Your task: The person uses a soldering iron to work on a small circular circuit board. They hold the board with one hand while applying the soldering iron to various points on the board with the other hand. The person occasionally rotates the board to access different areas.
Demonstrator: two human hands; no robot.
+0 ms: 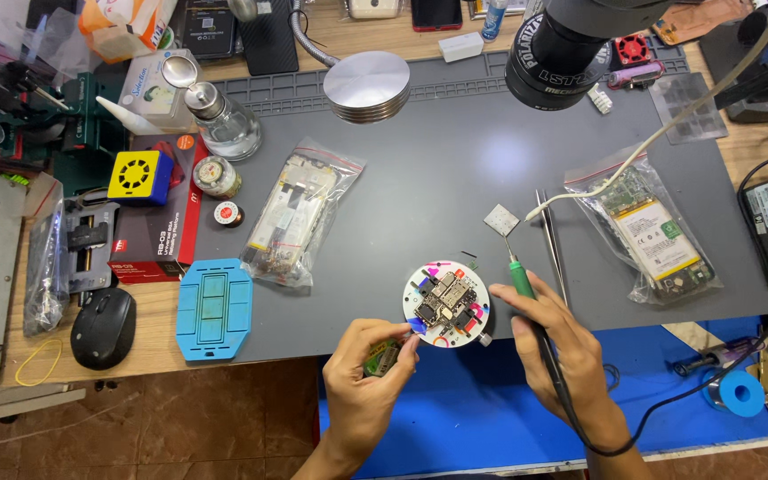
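While plastic bags (300, 213) hold phone parts, right hand (562, 342) grips iron (526, 289).

Both hands come up from bottom edge of view, bare forearms, no sleeves seen. Left hand (368, 378) sits just below-left of the round board holder (446, 304), palm turned up-ish, fingers curled in a loose fist w/ thumb pressed over them, pinching sth small. Right hand (560, 342) lies just right of the holder, wrist angled in from lower right, fingers closed in a pen-type grip, index stretched fwd toward holder's right rim. Hands near each other, not touching.
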